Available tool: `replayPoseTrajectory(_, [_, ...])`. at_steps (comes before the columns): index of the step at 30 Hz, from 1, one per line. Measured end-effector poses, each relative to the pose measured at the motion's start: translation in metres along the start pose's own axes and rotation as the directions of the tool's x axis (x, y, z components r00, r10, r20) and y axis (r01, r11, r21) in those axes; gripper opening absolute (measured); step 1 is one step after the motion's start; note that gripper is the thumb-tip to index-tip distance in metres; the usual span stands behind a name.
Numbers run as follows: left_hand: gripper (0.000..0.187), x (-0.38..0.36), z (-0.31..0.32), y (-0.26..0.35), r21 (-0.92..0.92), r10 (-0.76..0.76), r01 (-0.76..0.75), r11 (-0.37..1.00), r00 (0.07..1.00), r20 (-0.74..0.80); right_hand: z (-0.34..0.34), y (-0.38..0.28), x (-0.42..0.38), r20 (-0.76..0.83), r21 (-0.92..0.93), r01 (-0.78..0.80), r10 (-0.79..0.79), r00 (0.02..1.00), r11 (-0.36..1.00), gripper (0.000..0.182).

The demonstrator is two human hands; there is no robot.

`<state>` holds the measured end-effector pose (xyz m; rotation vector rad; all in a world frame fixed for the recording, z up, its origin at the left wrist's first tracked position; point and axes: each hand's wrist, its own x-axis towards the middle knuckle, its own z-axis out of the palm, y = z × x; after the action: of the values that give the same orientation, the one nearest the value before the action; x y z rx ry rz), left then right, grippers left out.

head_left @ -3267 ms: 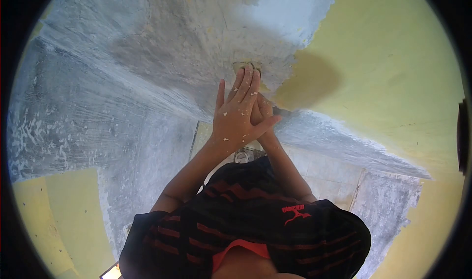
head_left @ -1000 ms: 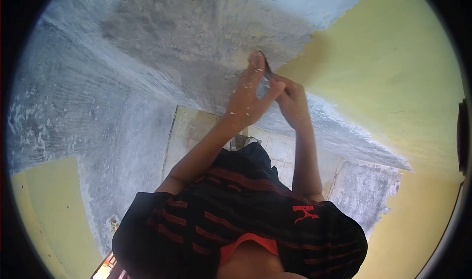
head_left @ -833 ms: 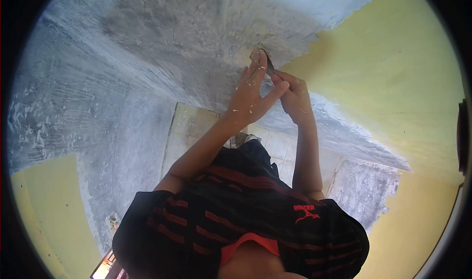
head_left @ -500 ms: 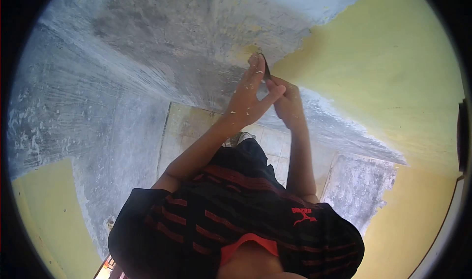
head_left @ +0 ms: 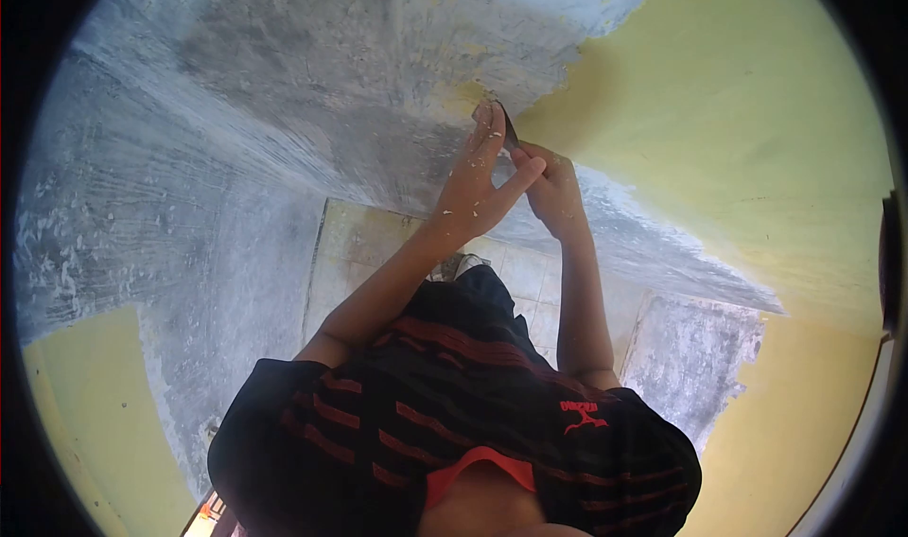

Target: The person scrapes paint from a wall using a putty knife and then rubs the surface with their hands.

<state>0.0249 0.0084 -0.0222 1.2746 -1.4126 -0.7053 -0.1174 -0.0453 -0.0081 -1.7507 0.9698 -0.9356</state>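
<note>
Head view: scraper (head_left: 510, 130) mostly hidden

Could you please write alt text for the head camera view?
Both hands press a scraper blade against a wall: left hand flat behind it, right hand gripping it, where yellow paint meets scraped grey plaster.

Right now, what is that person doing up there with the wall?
A person in a black shirt with red stripes has both arms raised to a wall. The right hand grips a thin dark scraper blade, and the left hand lies flat beside it, fingers pressed near the blade's tip. The blade meets the wall at the edge of the yellow paint. To the left, much of the wall is already bare grey.
</note>
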Motion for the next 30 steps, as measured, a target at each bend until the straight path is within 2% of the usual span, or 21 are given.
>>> replayPoseTrajectory(2, [0.101, 0.002, -0.002, -0.002, 0.01, 0.009, -0.008, 1.0, 0.998, -0.065, 0.001, 0.001, 0.003, 0.004, -0.002, 0.054, -0.054, 0.999, 0.999, 0.022])
replayPoseTrajectory(4, [0.095, 0.002, -0.008, 0.001, 0.008, -0.009, 0.009, 1.0, 0.999, -0.054, 0.01, 0.004, 0.004, 0.047, 0.006, -0.051, 0.051, 0.998, 0.999, 0.022])
replayPoseTrajectory(5, [0.089, 0.001, -0.012, 0.002, 0.017, -0.03, 0.031, 0.999, 0.999, -0.04, 0.007, 0.003, 0.002, 0.051, 0.008, -0.048, 0.048, 0.998, 0.999, 0.022])
replayPoseTrajectory(7, [0.088, -0.001, -0.007, 0.006, 0.038, -0.02, 0.02, 0.999, 1.0, -0.017, -0.002, -0.003, -0.006, 0.035, 0.146, -0.152, 0.149, 0.988, 0.978, 0.023])
replayPoseTrajectory(8, [0.088, 0.0, -0.007, 0.007, 0.052, -0.003, 0.003, 0.999, 1.0, 0.01, -0.007, -0.007, -0.004, 0.111, 0.207, -0.242, 0.223, 0.969, 0.948, 0.023])
replayPoseTrajectory(11, [0.089, 0.003, -0.015, 0.005, 0.084, -0.05, 0.051, 0.995, 0.999, -0.022, 0.006, 0.008, 0.004, 0.094, 0.144, -0.2, 0.188, 0.978, 0.969, 0.023])
replayPoseTrajectory(12, [0.089, 0.004, -0.013, 0.006, 0.08, -0.048, 0.05, 0.996, 0.999, -0.025, 0.01, 0.011, 0.0, 0.093, 0.209, -0.214, 0.199, 0.976, 0.954, 0.024])
replayPoseTrajectory(15, [0.089, -0.001, -0.01, 0.009, 0.017, -0.044, 0.044, 0.999, 0.999, -0.011, -0.003, 0.006, -0.011, 0.049, 0.168, -0.212, 0.207, 0.977, 0.963, 0.026])
replayPoseTrajectory(16, [0.094, -0.001, -0.007, 0.009, 0.027, -0.042, 0.042, 0.999, 0.999, 0.012, -0.011, -0.005, -0.01, 0.135, 0.268, -0.331, 0.305, 0.943, 0.905, 0.028])
replayPoseTrajectory(17, [0.099, 0.001, -0.005, 0.009, 0.035, -0.039, 0.037, 0.999, 0.999, 0.038, -0.003, -0.002, -0.004, 0.138, 0.269, -0.327, 0.3, 0.944, 0.906, 0.028])
replayPoseTrajectory(18, [0.099, 0.002, -0.008, 0.008, 0.034, -0.034, 0.032, 0.999, 0.999, 0.037, 0.009, 0.004, 0.003, 0.047, 0.177, -0.119, 0.112, 0.993, 0.977, 0.028])
replayPoseTrajectory(19, [0.1, 0.002, -0.014, 0.005, 0.057, -0.048, 0.049, 0.997, 0.999, -0.014, 0.018, 0.004, 0.009, -0.024, 0.063, 0.092, -0.091, 0.996, 0.994, 0.029])
replayPoseTrajectory(21, [0.101, 0.002, -0.016, 0.003, 0.075, -0.066, 0.071, 0.995, 0.996, -0.067, 0.02, 0.002, 0.008, -0.006, 0.037, 0.046, -0.046, 0.999, 0.998, 0.025])
replayPoseTrajectory(23, [0.103, 0.003, -0.023, 0.003, 0.015, -0.091, 0.091, 0.996, 0.996, -0.001, 0.013, 0.002, 0.001, 0.082, 0.137, -0.178, 0.168, 0.982, 0.975, 0.025])
replayPoseTrajectory(24, [0.103, 0.001, -0.021, 0.004, 0.019, -0.097, 0.097, 0.995, 0.995, -0.007, 0.002, -0.01, -0.001, 0.114, 0.078, -0.217, 0.207, 0.972, 0.973, 0.026])
replayPoseTrajectory(26, [0.09, 0.0, -0.01, 0.007, 0.056, -0.022, 0.022, 0.998, 1.0, -0.003, 0.001, -0.022, 0.005, 0.128, 0.086, -0.265, 0.253, 0.959, 0.96, 0.026])
replayPoseTrajectory(27, [0.09, 0.0, -0.014, 0.005, 0.056, -0.026, 0.026, 0.998, 1.0, -0.008, 0.001, -0.024, 0.006, 0.13, 0.094, -0.317, 0.304, 0.944, 0.944, 0.028])
replayPoseTrajectory(30, [0.091, 0.003, -0.02, 0.002, 0.089, -0.028, 0.037, 0.995, 0.995, -0.099, 0.014, -0.015, 0.004, 0.117, 0.115, -0.289, 0.276, 0.954, 0.95, 0.028])
